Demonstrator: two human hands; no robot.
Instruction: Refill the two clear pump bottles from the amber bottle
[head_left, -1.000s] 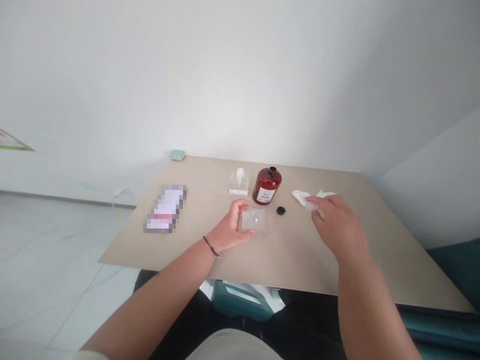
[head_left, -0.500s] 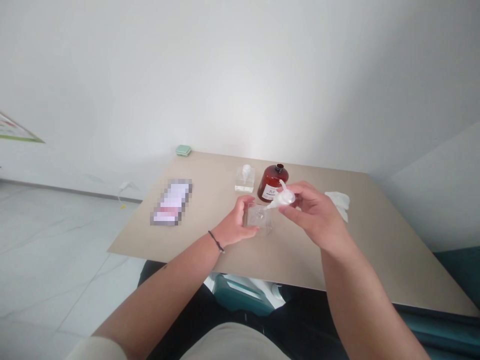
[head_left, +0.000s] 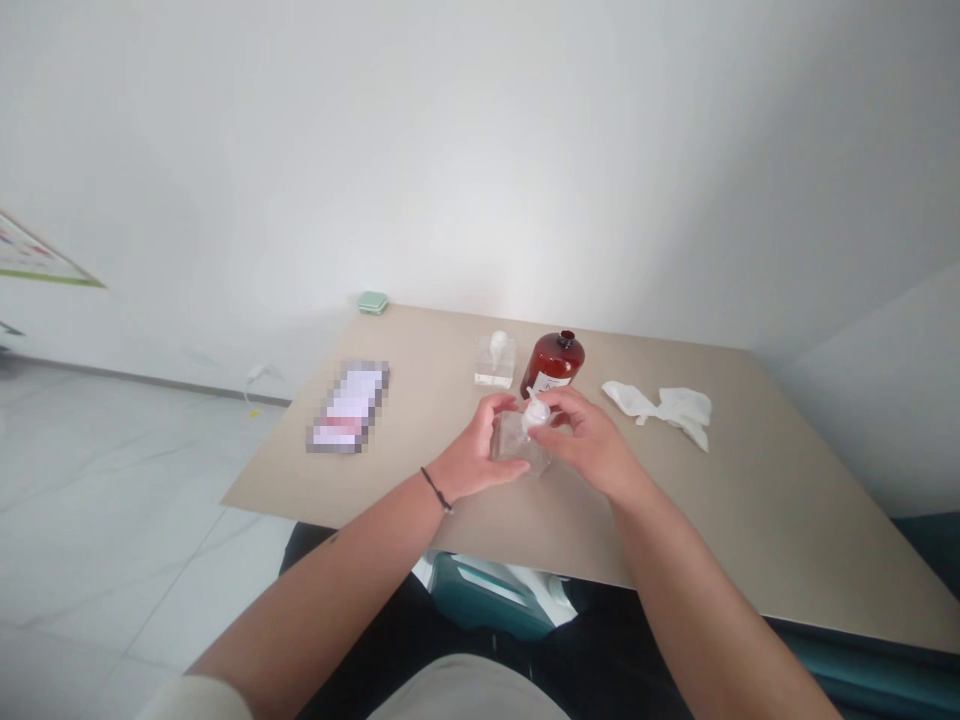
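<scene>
A clear, square-shouldered bottle (head_left: 513,450) stands on the table in front of me. My left hand (head_left: 480,452) is wrapped round its left side, thumb at the front. With the fingers of my right hand (head_left: 585,435) I grip a white pump head (head_left: 535,415), which sits at the bottle's mouth with its spout pointing away from me. Whether the pump is screwed on I cannot tell. Just behind is a brown bottle (head_left: 556,357) with an uncapped neck and a white label, partly covered by my right hand.
Behind to the left stands a second clear bottle (head_left: 495,378) with a white pump. A pixelated phone (head_left: 349,405) lies at the left, crumpled white tissues (head_left: 684,408) at the right. A small green case (head_left: 373,302) is at the table's (head_left: 750,500) far left corner, by the wall.
My right hand has moved left and down, bringing the pump from beside the clear bottle onto its mouth. More of the tissues shows now. My left hand keeps its hold.
</scene>
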